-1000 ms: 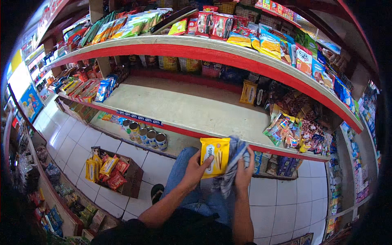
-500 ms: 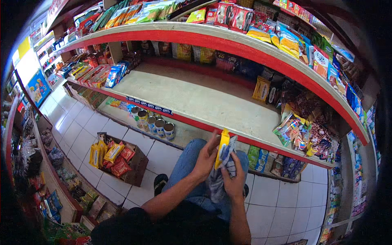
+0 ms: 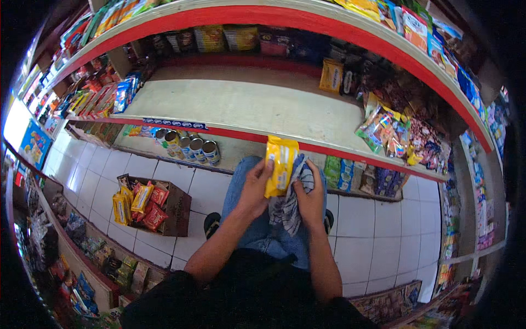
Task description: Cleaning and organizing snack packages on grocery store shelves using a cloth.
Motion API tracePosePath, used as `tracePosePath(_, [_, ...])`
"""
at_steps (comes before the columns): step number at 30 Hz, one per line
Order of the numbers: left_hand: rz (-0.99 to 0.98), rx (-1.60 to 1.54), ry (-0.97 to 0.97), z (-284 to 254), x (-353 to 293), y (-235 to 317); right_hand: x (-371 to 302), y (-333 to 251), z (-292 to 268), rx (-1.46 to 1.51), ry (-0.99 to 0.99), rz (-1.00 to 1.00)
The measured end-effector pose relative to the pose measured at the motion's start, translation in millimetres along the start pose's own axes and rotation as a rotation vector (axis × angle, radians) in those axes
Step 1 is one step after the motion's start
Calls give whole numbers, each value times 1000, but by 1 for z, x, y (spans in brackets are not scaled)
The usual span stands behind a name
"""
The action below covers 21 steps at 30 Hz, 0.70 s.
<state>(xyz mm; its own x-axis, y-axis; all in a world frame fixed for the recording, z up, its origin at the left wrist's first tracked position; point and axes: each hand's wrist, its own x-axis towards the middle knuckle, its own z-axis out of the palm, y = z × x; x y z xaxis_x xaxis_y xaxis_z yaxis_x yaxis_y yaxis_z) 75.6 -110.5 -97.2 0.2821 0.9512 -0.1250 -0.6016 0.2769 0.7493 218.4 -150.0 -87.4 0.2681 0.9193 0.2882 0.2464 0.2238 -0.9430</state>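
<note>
My left hand (image 3: 255,189) grips a flat yellow packet (image 3: 283,164) by its left edge, holding it upright above my knees. A striped grey-and-white cloth (image 3: 287,211) is bunched in my right hand (image 3: 309,192), against the packet's right edge; the cloth's lower part hangs down between my legs. Ahead of both hands runs the shelf board (image 3: 230,107) with its red front edge. On the floor to the left stands a cardboard box (image 3: 179,211) holding yellow packets (image 3: 141,198) and red packets (image 3: 155,217).
Several cans (image 3: 196,149) stand on the low shelf at the left. A heap of mixed packets (image 3: 392,131) lies at the shelf's right end, and one yellow packet (image 3: 331,75) stands at its back. The red-edged upper shelf (image 3: 246,17) overhangs the board.
The yellow packet has turned from edge-on to show its broad face. My left hand has shifted onto its left edge, and the cloth has stayed in my right hand. The view has tilted downward.
</note>
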Motion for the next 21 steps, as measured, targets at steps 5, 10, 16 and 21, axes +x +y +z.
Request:
tracePosePath(5, [25, 59, 38, -9, 13, 6, -1, 7, -10, -8, 43, -15])
tracePosePath(10, [326, 229, 83, 2, 16, -18, -11, -13, 1, -39, 31, -79])
tracePosePath(16, [-143, -19, -33, -7, 9, -12, -27, -15, 5, -224, -246, -299])
tracePosePath(21, [-149, -188, -53, -15, 21, 0, -23, -11, -23, -205, -492, -245])
